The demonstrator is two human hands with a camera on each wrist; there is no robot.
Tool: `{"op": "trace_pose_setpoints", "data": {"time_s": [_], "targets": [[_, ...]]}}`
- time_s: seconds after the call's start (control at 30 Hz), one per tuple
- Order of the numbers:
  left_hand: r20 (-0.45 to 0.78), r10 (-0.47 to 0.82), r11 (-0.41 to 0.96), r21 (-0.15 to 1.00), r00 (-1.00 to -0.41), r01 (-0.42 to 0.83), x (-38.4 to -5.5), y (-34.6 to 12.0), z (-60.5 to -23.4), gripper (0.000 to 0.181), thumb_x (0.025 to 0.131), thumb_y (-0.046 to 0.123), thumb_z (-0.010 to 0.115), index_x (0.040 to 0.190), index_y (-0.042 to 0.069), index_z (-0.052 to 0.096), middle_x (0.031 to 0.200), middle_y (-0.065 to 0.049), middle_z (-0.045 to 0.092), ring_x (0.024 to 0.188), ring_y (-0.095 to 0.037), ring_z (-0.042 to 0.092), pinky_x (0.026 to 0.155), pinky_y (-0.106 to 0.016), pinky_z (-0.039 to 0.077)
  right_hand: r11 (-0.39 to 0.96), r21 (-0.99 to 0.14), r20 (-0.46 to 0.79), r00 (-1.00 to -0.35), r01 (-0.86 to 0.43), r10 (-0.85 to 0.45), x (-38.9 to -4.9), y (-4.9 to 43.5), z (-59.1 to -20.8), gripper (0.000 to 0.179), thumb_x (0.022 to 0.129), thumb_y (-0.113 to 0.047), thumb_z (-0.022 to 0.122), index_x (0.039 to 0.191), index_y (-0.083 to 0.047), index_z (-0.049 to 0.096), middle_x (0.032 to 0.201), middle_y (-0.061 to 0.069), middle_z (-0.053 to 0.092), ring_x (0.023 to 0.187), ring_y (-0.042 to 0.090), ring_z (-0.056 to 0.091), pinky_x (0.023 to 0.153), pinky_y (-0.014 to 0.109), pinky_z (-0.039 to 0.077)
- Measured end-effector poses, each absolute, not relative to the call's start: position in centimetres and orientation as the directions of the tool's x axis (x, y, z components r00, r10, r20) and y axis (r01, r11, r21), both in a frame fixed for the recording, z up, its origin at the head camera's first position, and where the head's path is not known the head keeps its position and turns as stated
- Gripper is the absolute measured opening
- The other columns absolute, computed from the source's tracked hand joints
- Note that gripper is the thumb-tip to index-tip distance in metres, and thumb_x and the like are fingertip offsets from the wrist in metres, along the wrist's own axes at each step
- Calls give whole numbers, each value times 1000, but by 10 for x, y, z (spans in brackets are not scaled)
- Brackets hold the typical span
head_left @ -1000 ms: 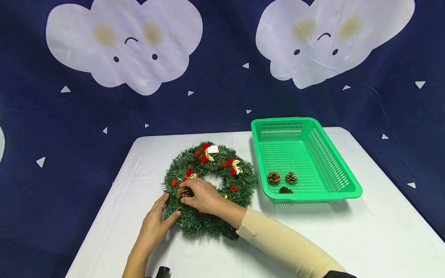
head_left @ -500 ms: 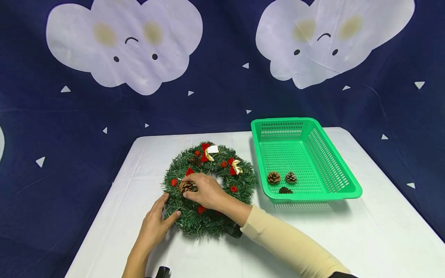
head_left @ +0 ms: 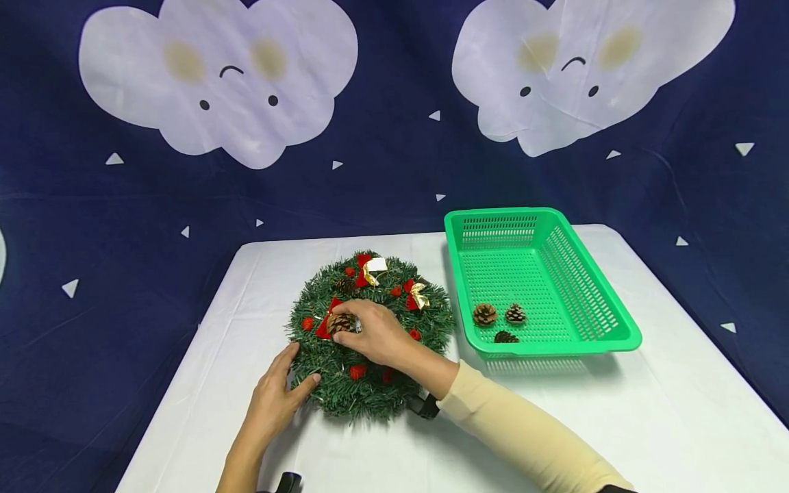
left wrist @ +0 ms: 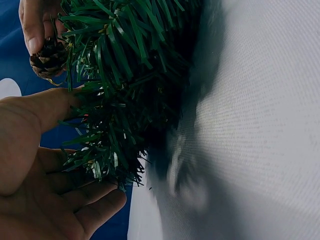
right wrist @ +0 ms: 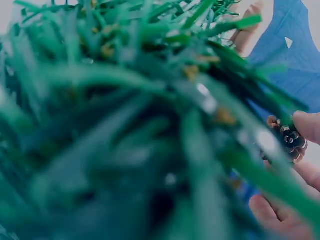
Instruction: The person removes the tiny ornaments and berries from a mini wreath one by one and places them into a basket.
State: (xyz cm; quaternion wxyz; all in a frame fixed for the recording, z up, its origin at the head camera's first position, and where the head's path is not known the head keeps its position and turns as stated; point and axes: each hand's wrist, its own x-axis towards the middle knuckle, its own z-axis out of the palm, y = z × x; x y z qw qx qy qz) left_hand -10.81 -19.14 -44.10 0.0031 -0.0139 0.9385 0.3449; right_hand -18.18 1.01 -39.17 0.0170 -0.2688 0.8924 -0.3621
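A green artificial wreath (head_left: 364,397) with red berries and red-and-gold bows lies flat on the white table. In the head view my right hand (head_left: 379,335) is over its left inner part, thumb and fingertips pinching a brown pine cone (head_left: 340,324) beside a red bow (head_left: 323,329). The right wrist view shows that pine cone (right wrist: 290,140) between the fingers, partly behind blurred green needles. My left hand (head_left: 274,397) rests at the wreath's lower left edge, thumb and fingers spread. From the left wrist, its fingers (left wrist: 97,205) look extended against the outer needles.
A green plastic basket (head_left: 557,349) stands right of the wreath, holding a few pine cones (head_left: 485,315) near its front left corner. A smaller pine cone (head_left: 346,285) sits in the wreath's upper part. Behind the table hangs a dark blue cloth (head_left: 394,185) with clouds.
My right hand has moved the pine cone a little up and to the right over the wreath, toward the red bow. My left hand has stayed in place.
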Motion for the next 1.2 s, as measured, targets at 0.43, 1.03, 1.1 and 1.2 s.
{"op": "trace_pose_setpoints", "data": {"time_s": [0.43, 1.03, 1.1, 1.2], "targets": [[-6, -24, 761, 649, -1000, -22, -108, -191, -442, 76, 89, 32, 64, 149, 6, 26, 155, -17, 27, 138, -42, 30, 108, -62, 30, 533, -737, 172, -878, -415, -446, -184, 24, -386, 44, 86, -30, 68, 127, -19, 58, 133, 2, 57, 124, 23, 53, 101, 43, 46], [36, -18, 763, 646, -999, 10, -108, -191, -444, 75, 88, 30, 65, 148, 4, 29, 153, -19, 29, 137, -43, 32, 108, -61, 31, 524, -758, 204, -905, -388, -374, -189, 45, -380, 43, 85, -29, 70, 126, -20, 60, 131, 1, 59, 125, 25, 53, 103, 45, 44], [35, -19, 764, 645, -999, 8, -108, -191, -444, 75, 88, 30, 65, 148, 4, 29, 153, -19, 29, 136, -43, 33, 107, -61, 31, 517, -762, 210, -904, -389, -371, -189, 49, -380, 43, 85, -29, 70, 126, -19, 60, 130, 1, 59, 124, 25, 53, 103, 45, 45], [24, -22, 763, 646, -999, -2, -108, -191, -443, 75, 88, 31, 65, 148, 4, 28, 153, -18, 29, 137, -43, 32, 108, -61, 30, 510, -768, 218, -907, -386, -359, -190, 54, -379, 43, 85, -29, 70, 125, -17, 60, 129, 1, 61, 123, 25, 54, 102, 45, 45]]}}
